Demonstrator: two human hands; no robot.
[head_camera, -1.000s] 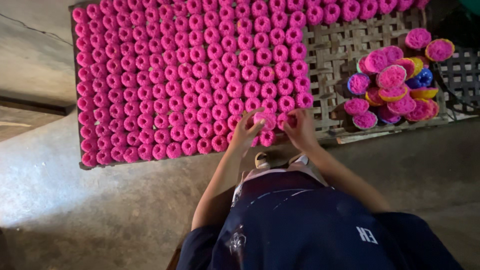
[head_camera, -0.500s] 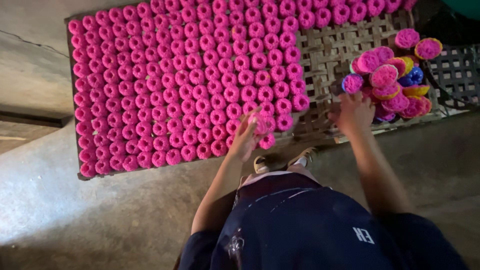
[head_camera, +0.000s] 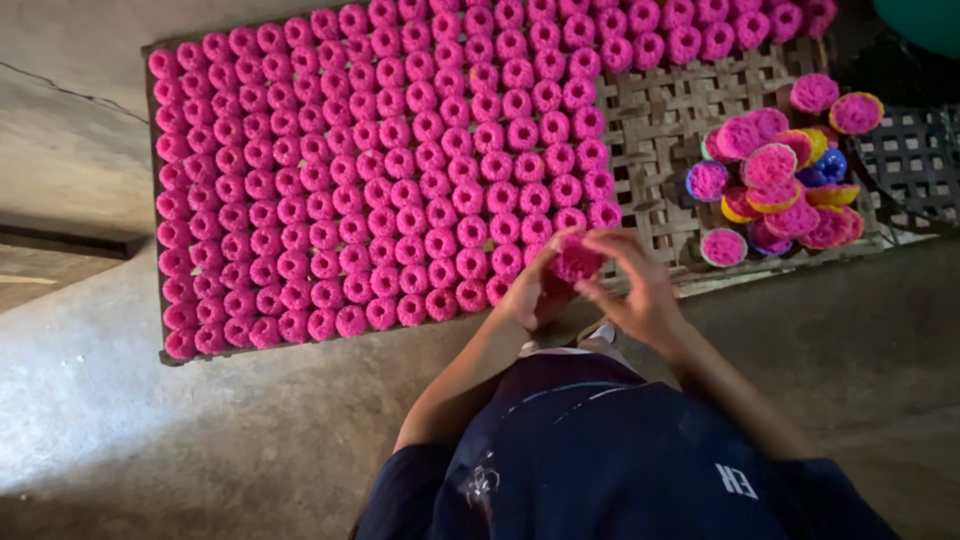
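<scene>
My left hand (head_camera: 530, 290) and my right hand (head_camera: 635, 285) meet at the near edge of a woven bamboo tray (head_camera: 665, 120). Between their fingers sits one pink ring-shaped piece (head_camera: 577, 262), gripped from both sides. It hovers just beyond the last row of several pink ring pieces (head_camera: 380, 170) laid in tight rows across the tray. To the right on the tray lies a heap of small coloured cups (head_camera: 775, 180) filled with the pink material.
The tray rests on a grey concrete floor (head_camera: 150, 430). A second woven mat (head_camera: 915, 160) lies at the far right, with a green object (head_camera: 925, 20) in the top right corner. My dark blue clothing fills the bottom of the view.
My right hand has come back from the heap of cups to meet the left hand. Both now hold a pink piece at the tray's near edge.
</scene>
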